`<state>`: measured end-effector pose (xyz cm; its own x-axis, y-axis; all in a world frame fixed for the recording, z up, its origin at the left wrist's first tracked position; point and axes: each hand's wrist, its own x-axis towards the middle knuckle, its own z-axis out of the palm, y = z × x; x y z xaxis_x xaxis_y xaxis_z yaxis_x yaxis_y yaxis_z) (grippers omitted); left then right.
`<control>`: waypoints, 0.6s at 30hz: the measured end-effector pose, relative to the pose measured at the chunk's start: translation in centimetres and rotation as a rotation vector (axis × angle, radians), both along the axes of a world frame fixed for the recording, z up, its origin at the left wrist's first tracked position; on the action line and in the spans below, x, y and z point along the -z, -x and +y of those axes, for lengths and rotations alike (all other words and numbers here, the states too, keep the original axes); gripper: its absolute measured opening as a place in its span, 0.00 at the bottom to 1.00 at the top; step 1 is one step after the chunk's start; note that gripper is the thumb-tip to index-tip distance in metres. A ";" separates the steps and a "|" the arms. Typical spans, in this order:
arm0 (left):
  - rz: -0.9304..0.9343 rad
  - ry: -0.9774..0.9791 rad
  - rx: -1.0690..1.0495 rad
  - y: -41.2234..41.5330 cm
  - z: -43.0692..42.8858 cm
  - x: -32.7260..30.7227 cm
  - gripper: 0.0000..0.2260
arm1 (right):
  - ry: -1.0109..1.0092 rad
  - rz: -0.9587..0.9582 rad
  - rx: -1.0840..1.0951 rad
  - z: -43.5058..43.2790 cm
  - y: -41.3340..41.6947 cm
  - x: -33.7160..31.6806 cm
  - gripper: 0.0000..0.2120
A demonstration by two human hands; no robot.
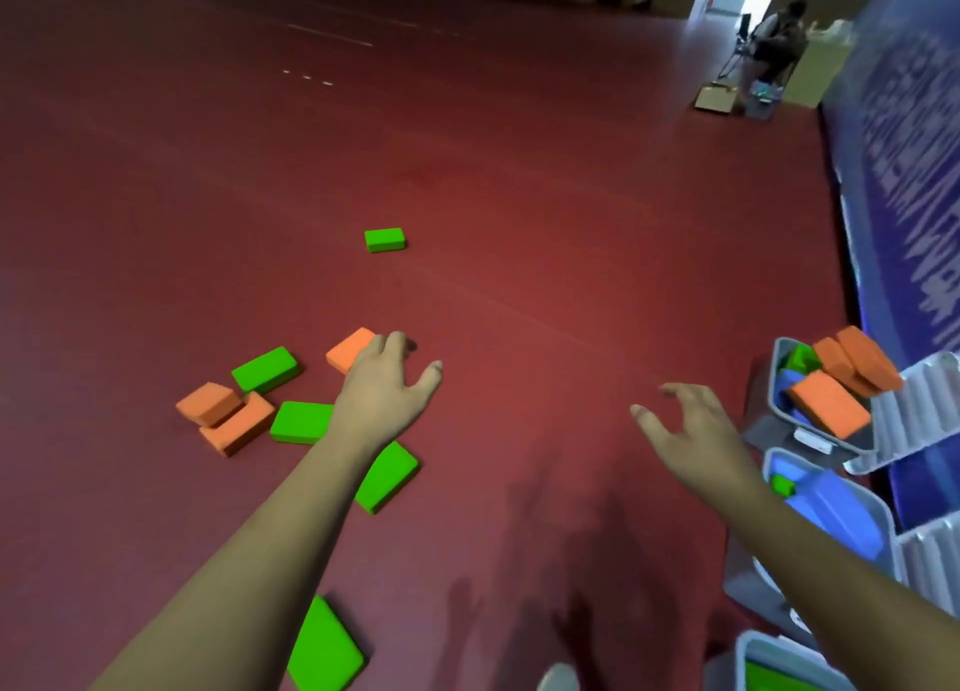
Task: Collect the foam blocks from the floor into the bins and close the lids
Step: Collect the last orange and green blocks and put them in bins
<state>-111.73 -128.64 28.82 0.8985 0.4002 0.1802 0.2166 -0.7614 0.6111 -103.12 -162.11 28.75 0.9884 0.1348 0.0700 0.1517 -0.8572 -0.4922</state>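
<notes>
Nearby, scattered foam blocks [265, 369] surround the left hand [384, 384].

Nearest bin [763, 641] half off-frame.

Foam blocks [249, 410] lie scattered on the floor [519, 197] at left, a lone block [384, 239] farther back. At right, three bins [885, 527] line the wall [909, 197], their lids [930, 404] thrown back against it, the farthest bin [769, 428] heaped with a pile of blocks [828, 404].
</notes>
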 end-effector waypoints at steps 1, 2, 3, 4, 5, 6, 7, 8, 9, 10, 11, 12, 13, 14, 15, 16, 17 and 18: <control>0.011 0.010 -0.023 -0.7 1.2 0.6 0.17 | 0.010 0.019 -0.032 1.6 -1.7 0.7 0.27; 0.026 0.023 -0.050 -1.4 2.4 1.3 0.18 | 0.014 0.038 -0.066 3.4 -3.6 1.4 0.27; 0.044 0.040 -0.080 -2.1 3.8 2.0 0.20 | 0.015 0.052 -0.099 5.4 -5.5 2.0 0.27; 0.062 0.056 -0.111 -2.9 5.3 2.7 0.22 | 0.012 0.061 -0.131 7.7 -7.6 2.6 0.26; 0.078 0.067 -0.144 -3.7 6.9 3.4 0.24 | 0.006 0.065 -0.167 10.2 -9.7 3.1 0.26; 0.096 0.071 -0.177 -4.5 8.6 4.2 0.26 | -0.004 0.061 -0.207 12.7 -11.7 3.6 0.26; 0.115 0.072 -0.213 -5.3 10.3 4.8 0.27 | -0.016 0.052 -0.251 15.4 -13.8 4.0 0.25; 0.131 0.080 -0.256 -6.2 12.0 5.3 0.27 | -0.024 0.048 -0.296 18.1 -16.0 4.4 0.25; 0.138 0.093 -0.306 -7.0 13.7 5.6 0.27 | -0.024 0.049 -0.342 21.0 -18.1 4.6 0.24; 0.145 0.105 -0.357 -7.6 15.3 5.8 0.28 | -0.020 0.061 -0.389 24.0 -20.2 4.7 0.24; 0.153 0.110 -0.398 -8.0 16.5 5.9 0.28 | -0.016 0.071 -0.429 26.4 -21.7 4.8 0.25; 0.166 0.108 -0.445 -8.3 18.1 6.1 0.28 | -0.013 0.074 -0.483 29.6 -23.4 4.9 0.25; 0.173 0.100 -0.489 -8.6 19.5 6.2 0.28 | -0.008 0.069 -0.531 32.4 -24.8 5.0 0.25; 0.182 0.093 -0.536 -8.7 20.8 6.3 0.26 | -0.002 0.061 -0.577 35.4 -26.0 4.9 0.25; 0.195 0.094 -0.587 -8.7 22.3 6.4 0.23 | 0.004 0.062 -0.620 38.5 -27.0 4.8 0.25; 0.207 0.089 -0.635 -8.6 23.7 6.5 0.19 | 0.010 0.061 -0.663 41.5 -27.6 4.7 0.25; 0.209 0.073 -0.673 -8.6 25.0 6.6 0.17 | 0.013 0.062 -0.708 44.4 -28.0 4.6 0.24; 0.213 0.053 -0.703 -8.6 26.3 6.7 0.16 | 0.018 0.061 -0.752 47.0 -28.2 4.5 0.24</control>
<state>-103.15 -102.30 22.16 0.4397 0.8981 -0.0055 0.7609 -0.3692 0.5336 -74.94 -115.10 24.23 0.6312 0.7755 0.0094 0.6723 -0.5411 -0.5052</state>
